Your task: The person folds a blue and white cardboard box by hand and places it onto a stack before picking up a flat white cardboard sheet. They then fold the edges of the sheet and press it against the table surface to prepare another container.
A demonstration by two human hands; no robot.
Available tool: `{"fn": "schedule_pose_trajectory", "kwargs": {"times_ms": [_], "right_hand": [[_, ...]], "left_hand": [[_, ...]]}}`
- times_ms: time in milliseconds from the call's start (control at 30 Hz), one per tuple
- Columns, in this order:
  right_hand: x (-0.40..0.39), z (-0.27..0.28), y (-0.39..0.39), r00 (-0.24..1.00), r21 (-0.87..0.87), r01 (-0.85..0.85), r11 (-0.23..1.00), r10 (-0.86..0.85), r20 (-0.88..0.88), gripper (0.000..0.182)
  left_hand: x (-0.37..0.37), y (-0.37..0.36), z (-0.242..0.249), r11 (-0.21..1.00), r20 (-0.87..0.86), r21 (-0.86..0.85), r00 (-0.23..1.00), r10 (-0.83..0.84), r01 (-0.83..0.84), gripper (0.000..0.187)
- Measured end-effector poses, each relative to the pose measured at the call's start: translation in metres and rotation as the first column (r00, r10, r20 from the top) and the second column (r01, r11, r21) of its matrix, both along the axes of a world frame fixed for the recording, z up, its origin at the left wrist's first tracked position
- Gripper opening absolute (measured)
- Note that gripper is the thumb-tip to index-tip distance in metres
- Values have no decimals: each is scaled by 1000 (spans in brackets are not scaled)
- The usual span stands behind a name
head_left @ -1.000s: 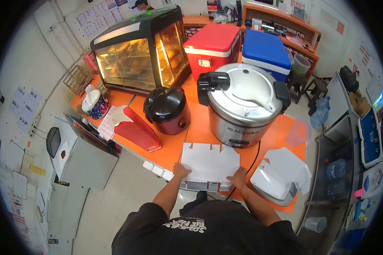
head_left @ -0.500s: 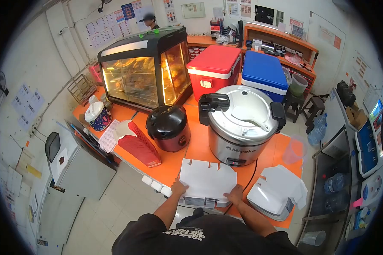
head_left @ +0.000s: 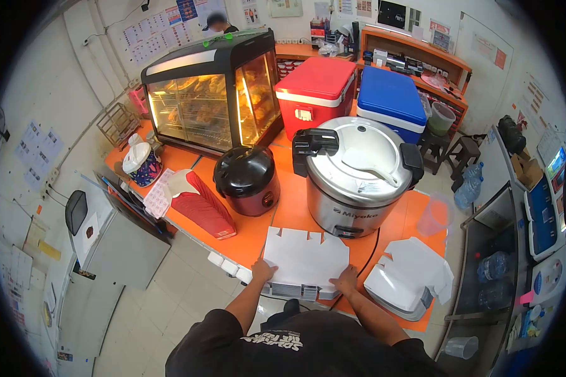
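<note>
A stack of flat white cardboard food-box blanks with notched far edges lies at the near side of the orange table. My left hand is closed on its left edge, thumb toward the top sheet. On the near right corner my right hand grips the same stack, its fingers partly hidden along the side. Grey layered edges show along the front. To the right lies a second pile of white box blanks, its top piece partly folded up, with neither hand touching it.
Behind the stack stands a large steel rice cooker with a white paddle on its lid. A smaller dark cooker and red paper packaging are left. Farther back are a lit food warmer, red cooler and blue cooler.
The view has shifted slightly. Both hands stay on the sides of the stack, whose front layers look a little more even. The person in the background has moved their head.
</note>
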State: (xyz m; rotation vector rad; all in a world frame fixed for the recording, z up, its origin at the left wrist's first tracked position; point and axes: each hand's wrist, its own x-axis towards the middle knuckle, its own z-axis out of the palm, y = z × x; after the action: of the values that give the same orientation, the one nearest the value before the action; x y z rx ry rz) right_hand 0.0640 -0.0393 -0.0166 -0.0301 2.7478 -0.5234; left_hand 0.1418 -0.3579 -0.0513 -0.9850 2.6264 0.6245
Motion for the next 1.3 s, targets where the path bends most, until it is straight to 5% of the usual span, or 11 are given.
{"fn": "schedule_pose_trajectory", "kwargs": {"times_ms": [100,300,367,467,667,833,900,1000,1133,1233,1300], "right_hand": [[0,-2,-1,1000,22,-11,1000,12,-22,94],[-4,-14,4,998,-59,-67,996,67,-8,97],[-2,-5,4,999,-57,-34,998,35,16,97],[-2,-9,5,1000,-90,-10,996,13,27,98],[-1,-24,17,995,-202,11,979,-30,-94,94],[-8,-23,21,942,-277,62,959,-148,-301,84],[-20,-8,27,990,-424,-109,899,62,-124,80],[-23,-24,21,991,-578,42,815,-106,-77,78],[-13,26,14,996,-598,91,796,-69,60,80],[-12,35,12,973,-713,198,672,-46,226,75],[-24,1,17,847,-839,370,399,228,481,68]], "left_hand": [[2,1,6,998,-138,-65,990,-16,7,80],[-6,-7,54,939,-66,344,996,59,-32,73],[-1,-10,60,752,-268,653,957,113,94,71],[9,2,75,882,-467,439,882,58,174,63],[28,13,75,912,-581,363,811,62,190,59],[50,20,102,811,-530,553,832,166,191,62],[54,24,114,787,-485,594,855,184,168,66],[58,29,134,764,-498,627,833,240,154,62],[61,35,188,779,-506,601,840,196,180,58],[68,28,198,756,-472,635,854,217,159,56],[71,19,197,716,-467,679,848,251,163,55]]}}
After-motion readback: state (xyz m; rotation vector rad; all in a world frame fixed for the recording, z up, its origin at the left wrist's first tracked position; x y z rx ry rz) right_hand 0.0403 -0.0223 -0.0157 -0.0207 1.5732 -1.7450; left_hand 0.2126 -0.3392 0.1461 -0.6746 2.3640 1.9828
